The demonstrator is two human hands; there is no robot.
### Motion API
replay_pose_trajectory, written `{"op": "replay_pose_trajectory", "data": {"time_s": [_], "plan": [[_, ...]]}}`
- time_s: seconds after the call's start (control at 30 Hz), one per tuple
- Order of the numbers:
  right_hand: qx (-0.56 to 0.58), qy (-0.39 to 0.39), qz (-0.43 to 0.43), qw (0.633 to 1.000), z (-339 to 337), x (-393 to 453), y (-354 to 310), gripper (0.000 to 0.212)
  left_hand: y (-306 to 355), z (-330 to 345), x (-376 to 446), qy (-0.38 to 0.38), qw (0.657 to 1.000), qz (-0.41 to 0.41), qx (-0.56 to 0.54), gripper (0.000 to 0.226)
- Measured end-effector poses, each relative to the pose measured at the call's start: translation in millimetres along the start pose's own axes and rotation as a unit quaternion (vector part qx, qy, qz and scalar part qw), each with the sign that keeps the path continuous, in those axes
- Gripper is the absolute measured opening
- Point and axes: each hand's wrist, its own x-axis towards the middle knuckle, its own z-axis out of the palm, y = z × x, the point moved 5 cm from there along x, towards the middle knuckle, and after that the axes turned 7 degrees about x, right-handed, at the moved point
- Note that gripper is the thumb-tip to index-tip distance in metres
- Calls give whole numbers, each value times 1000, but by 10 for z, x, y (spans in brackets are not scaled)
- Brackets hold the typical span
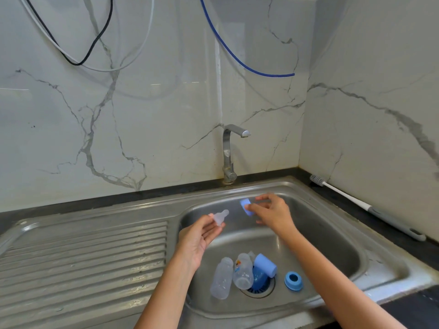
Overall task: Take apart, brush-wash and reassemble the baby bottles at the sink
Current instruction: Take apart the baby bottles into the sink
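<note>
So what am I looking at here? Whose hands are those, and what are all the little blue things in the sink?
This is one picture, taken by a camera on a person's head, so you look down at their own two hands over a metal sink. The left hand holds a clear rubber teat, the soft part a baby drinks from. The right hand pinches a blue ring that screws onto a bottle.

Down in the sink lie two clear bottles on their sides, a blue cap by the drain, and another blue ring lying flat. So the bottles are taken apart for washing.

The tap is at the back, with no water running that I can see. The long white brush rests on the dark counter at the right, not yet picked up.
</note>
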Motion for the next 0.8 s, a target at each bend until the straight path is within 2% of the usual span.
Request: {"op": "replay_pose_trajectory", "data": {"time_s": [0.03,0.07,0.13,0.2,0.27,0.43,0.5,0.57,0.67,0.73,0.8], "plan": [[-134,10,4,991,-139,86,60,43,-9,-13,4,6,1000,0,5,15],[-267,10,28,963,-267,155,143,44,-23,-18,12,10,1000,-2,13,14],[-419,-10,114,901,-462,217,349,44,-56,4,9,11,999,-8,36,12],[-449,-31,171,876,-553,245,525,43,-87,40,-3,10,999,-15,50,11],[-456,-35,195,868,-580,272,618,36,-118,58,-11,6,998,-20,58,10],[-483,-9,203,851,-620,276,786,34,-168,60,-21,1,996,-27,80,7],[-470,-13,203,859,-636,284,819,34,-186,65,-26,-2,995,-30,92,8],[-414,-61,194,887,-556,320,797,36,-212,67,-20,-3,994,-34,105,8],[-203,-183,131,953,-209,271,571,35,-238,70,6,3,992,-36,123,9],[-75,-265,118,954,33,92,352,41,-250,78,31,5,992,-39,123,11],[-33,-313,83,945,205,-37,209,39,-251,100,38,-2,992,-36,124,15]]}}
